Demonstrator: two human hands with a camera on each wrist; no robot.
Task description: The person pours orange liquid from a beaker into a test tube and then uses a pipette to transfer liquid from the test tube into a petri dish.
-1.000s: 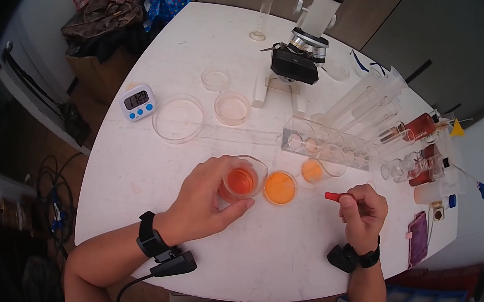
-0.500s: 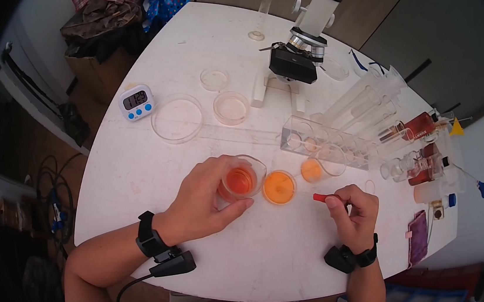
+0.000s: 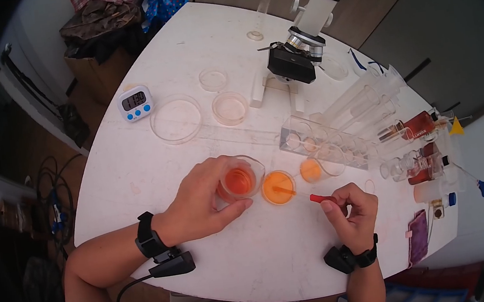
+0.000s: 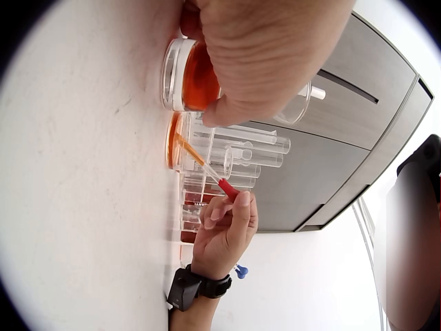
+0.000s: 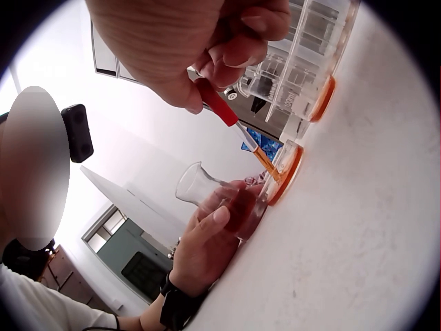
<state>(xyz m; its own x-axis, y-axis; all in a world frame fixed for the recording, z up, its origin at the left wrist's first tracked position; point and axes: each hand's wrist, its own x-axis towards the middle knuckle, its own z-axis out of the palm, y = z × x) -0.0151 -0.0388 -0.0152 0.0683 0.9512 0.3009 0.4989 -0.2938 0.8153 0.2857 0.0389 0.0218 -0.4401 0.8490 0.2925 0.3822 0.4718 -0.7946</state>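
Note:
My left hand [image 3: 208, 198] grips a glass beaker [image 4: 171, 76] of red-orange liquid, thumb on the near side and fingers round the far side. Beside it on the table sits a small round dish [image 3: 275, 198] of orange liquid. My right hand [image 3: 352, 213] pinches the red rubber bulb [image 5: 219, 103] of a dropper [image 4: 213, 172] between thumb and fingers. The dropper slants down to the left, and its tip reaches into the dish's orange liquid. Orange liquid shows in the lower part of its glass tube.
A second orange dish [image 3: 309, 171] sits by the clear test-tube rack [image 3: 324, 142]. Clear tubes and brown bottles [image 3: 419, 126] crowd the right side. A microscope [image 3: 301, 44] stands at the back; empty glass dishes [image 3: 230, 108] and a timer [image 3: 135, 103] are further left.
My right hand has moved left, bringing the dropper to the orange dish; orange now shows along its tube. The left hand stays on the beaker. The timer has gone from 11:29 to 11:30.

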